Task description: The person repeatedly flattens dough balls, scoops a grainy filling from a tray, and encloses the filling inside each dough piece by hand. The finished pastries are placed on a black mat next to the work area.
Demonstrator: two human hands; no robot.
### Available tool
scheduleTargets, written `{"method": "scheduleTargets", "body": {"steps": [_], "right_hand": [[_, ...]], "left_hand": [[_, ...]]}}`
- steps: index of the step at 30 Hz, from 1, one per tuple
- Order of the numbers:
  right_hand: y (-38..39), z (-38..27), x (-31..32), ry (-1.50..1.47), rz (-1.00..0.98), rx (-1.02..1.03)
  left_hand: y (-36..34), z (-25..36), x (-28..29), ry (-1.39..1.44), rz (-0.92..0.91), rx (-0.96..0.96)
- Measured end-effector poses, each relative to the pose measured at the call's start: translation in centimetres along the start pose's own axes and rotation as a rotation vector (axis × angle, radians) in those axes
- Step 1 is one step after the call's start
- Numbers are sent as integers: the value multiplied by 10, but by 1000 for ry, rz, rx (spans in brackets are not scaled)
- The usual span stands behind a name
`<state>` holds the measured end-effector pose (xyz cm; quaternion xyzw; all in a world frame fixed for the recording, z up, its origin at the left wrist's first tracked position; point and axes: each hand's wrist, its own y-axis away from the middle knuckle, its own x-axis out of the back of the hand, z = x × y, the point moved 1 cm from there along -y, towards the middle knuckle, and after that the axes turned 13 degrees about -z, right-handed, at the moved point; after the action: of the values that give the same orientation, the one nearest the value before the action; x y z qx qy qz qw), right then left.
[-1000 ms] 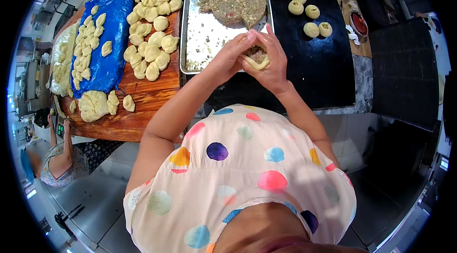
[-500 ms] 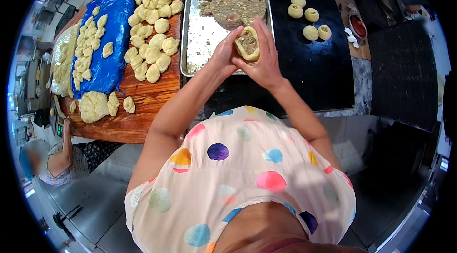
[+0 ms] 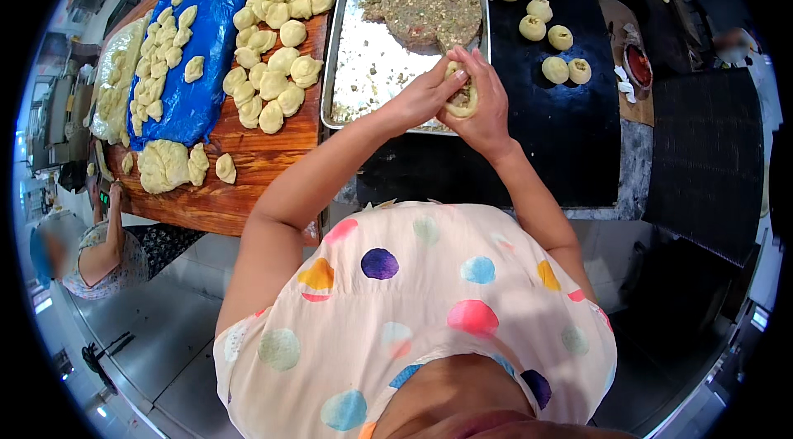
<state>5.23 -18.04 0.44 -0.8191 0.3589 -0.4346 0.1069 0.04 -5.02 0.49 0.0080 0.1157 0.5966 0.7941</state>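
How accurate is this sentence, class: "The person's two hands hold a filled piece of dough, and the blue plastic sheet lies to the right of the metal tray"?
One detail is wrong: the blue plastic sheet lies to the left of the metal tray, as the head view shows. The left hand and right hand do hold a filled piece of dough.

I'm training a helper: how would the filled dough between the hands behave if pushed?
The filled dough would probably dent, given its soft-looking, curved edge. Filling might spill if tipped, since it shows through the opening.
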Motion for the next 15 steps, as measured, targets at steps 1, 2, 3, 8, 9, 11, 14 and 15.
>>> {"method": "scheduleTargets", "body": {"steps": [1, 2, 3, 8, 9, 11, 14, 15], "right_hand": [[1, 4, -4, 1, 37, 27], [-1, 7, -7, 1, 77, 64], [-4, 4, -7, -66, 123, 49], [-25, -12, -21, -600, 288, -257], [-27, -5, -25, -405, 258, -174], [-27, 1, -30, -248, 226, -97], [-30, -2, -24, -446, 160, -58], [-33, -5, -21, -589, 102, -16]], "left_hand": [[-3, -5, 5, -82, -34, -28], [-1, 1, 11, -15, -83, 25], [3, 12, 18, 51, -133, 78], [-8, -18, 20, 139, 203, -105], [-12, -15, 13, -21, 316, -228], [-10, -5, 13, -53, 284, -192], [-5, 8, 27, -36, 144, -152], [-5, 12, 31, 72, 98, -171]]}}
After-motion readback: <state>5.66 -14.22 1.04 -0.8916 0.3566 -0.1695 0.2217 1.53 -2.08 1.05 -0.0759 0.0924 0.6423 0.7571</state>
